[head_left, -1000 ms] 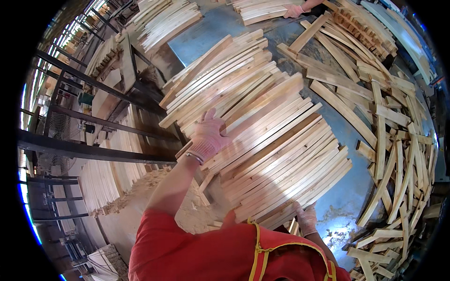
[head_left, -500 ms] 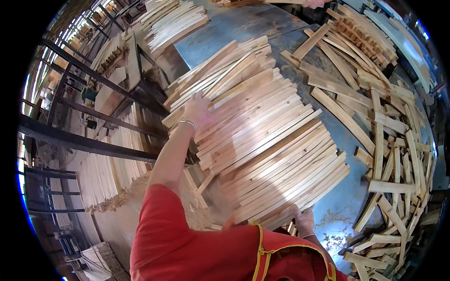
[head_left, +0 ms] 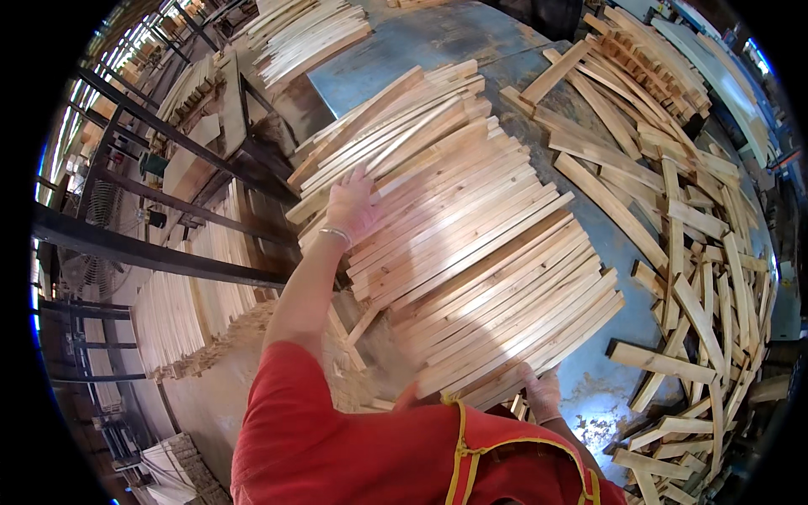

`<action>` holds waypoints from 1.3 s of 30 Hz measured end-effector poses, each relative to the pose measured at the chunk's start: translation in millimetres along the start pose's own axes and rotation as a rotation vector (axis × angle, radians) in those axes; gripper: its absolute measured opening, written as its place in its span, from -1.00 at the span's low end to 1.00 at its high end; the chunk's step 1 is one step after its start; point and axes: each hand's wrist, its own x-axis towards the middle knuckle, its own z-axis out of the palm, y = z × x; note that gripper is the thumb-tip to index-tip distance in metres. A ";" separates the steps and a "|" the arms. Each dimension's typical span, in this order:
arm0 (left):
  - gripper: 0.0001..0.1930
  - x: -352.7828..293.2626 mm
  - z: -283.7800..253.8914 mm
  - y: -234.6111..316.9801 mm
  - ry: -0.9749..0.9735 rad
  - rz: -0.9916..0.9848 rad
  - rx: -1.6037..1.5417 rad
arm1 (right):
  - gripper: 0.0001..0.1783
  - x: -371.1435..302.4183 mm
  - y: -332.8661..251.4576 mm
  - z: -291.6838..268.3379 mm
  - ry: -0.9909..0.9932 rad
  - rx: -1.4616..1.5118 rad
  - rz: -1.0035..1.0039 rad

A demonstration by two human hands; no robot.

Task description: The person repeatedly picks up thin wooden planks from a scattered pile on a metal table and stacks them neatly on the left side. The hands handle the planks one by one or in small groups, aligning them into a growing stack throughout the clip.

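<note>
A broad row of pale wooden slats [head_left: 471, 244] lies side by side in front of me, sloping up to the right. My left hand [head_left: 352, 206] rests on the slats' left ends, fingers stretched out over them. Beyond it, several looser slats [head_left: 396, 126] lie crooked on top at the far end of the row. My right hand [head_left: 541, 390] is at the near right edge, its fingers laid against the side of the nearest slat. The undersides of both hands are hidden. A skin-coloured shape near the row's near left corner is too blurred to make out.
A blue-grey metal table [head_left: 421, 38] carries the slats. Along the right lies a jumbled heap of wood offcuts [head_left: 707, 328], with a stacked pile [head_left: 652, 63] behind. Another slat bundle [head_left: 311, 38] sits far left. Dark metal rails [head_left: 160, 261] and stacked boards [head_left: 181, 311] stand left.
Both hands keep their places on the slats; the view shifts slightly. In the right-hand heap some offcuts have changed position. Another person's hand with a board at the top edge has gone from view.
</note>
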 end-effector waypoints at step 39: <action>-0.32 28.5 -25.9 -8.1 0.126 -0.244 -0.032 | -0.45 71.3 25.7 -27.4 -0.312 0.174 -0.096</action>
